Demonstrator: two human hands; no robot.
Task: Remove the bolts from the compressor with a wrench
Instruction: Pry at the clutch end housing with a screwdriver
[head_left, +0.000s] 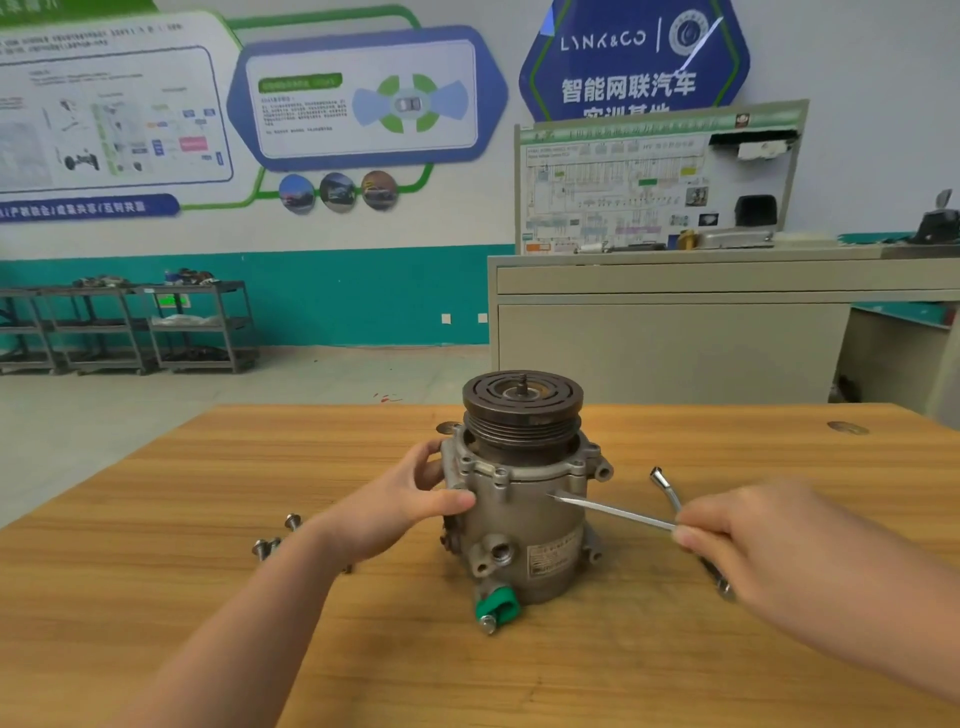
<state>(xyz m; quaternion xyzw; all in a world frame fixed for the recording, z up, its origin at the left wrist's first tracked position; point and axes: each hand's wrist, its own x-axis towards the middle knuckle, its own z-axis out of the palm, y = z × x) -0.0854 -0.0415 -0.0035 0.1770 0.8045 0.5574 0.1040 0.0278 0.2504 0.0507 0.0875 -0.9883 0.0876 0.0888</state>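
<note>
— Where does the compressor (522, 499) stand?

— Upright near the middle of the wooden tabletop (208, 519), somewhat toward its far edge, its dark grooved pulley (522, 410) on top and a green cap (497, 609) on a fitting at its foot, facing the near edge.

— And the left hand (400, 512)?

— Its grip is curled round the flange of the cast grey housing, thumb pressed on the front. I judge it steadies the body so it cannot turn under the tool.

— The wrench (613, 514)?

— A slim, bright steel bar. Its tip touches the housing's side just under the flange; the right hand (769, 545) pinches the other end between fingertips and thumb. A bent branch with a socket end rises behind the fingers, and another end pokes out below the hand, so it looks like a many-armed socket wrench.

— Any bolts out?

— Several flanged bolts (272, 538) lie loose on the tabletop toward its left edge, beside the left forearm. Shiny, short-headed; kept clear of the work, I'd guess.
</note>
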